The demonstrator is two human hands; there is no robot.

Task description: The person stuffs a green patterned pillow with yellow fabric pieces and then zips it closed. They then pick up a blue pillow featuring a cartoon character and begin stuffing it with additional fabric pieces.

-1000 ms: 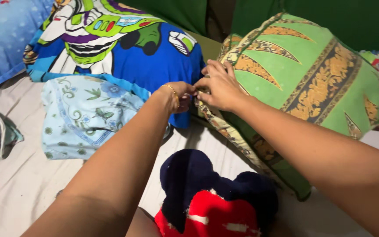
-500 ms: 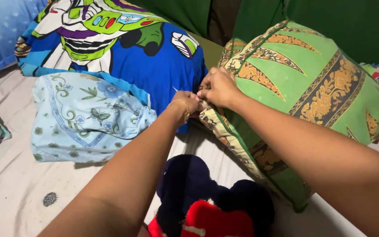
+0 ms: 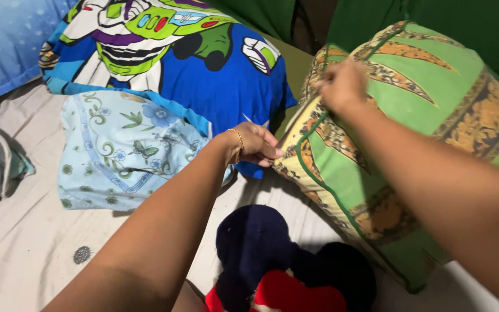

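Note:
A large green pillow (image 3: 428, 121) with gold and brown patterns leans on the bed at the right. My left hand (image 3: 255, 144), wearing a thin gold bracelet, pinches the pillow's near left edge by its yellow border. My right hand (image 3: 342, 86) is blurred and grips the pillow's cover higher up, near its upper left corner. Both arms reach forward over the bed.
A blue pillow (image 3: 203, 63) with a cartoon figure lies behind my left hand. A pale blue floral pillow (image 3: 122, 150) lies to the left. A dark blue and red plush toy (image 3: 284, 266) sits near me on the beige sheet (image 3: 30, 254). Green cushions stand at the back.
My hands were together at the pillow's left edge. Now the right hand has moved up and right along the edge, while the left hand stays pinching the lower edge.

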